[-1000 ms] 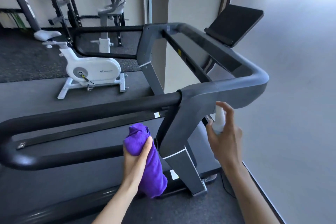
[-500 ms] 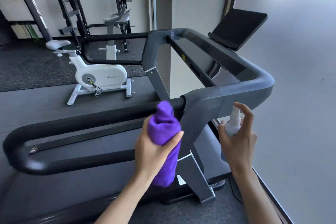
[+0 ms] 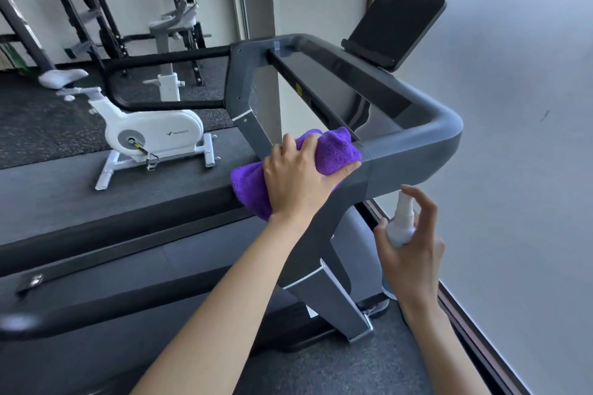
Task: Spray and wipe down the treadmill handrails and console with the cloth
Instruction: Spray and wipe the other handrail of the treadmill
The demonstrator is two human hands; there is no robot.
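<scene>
The purple cloth (image 3: pixel 333 154) lies bunched on the treadmill's near handrail (image 3: pixel 128 218), by the grey console frame (image 3: pixel 417 151), pressed under the left hand (image 3: pixel 298 179), its grip closed around it; the right hand (image 3: pixel 414 253) clasps a white spray bottle (image 3: pixel 401 224) below the frame's corner

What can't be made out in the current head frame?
- Handrail surface under the purple cloth: hidden by the cloth and the left hand.
- Spray bottle body and fill level: wrapped by the right hand.
- Near handrail end, lower left: motion-blurred, cut off by the frame edge.
- Tablet screen: dark, no content readable.
- Whether the console is wet: can't tell.
</scene>
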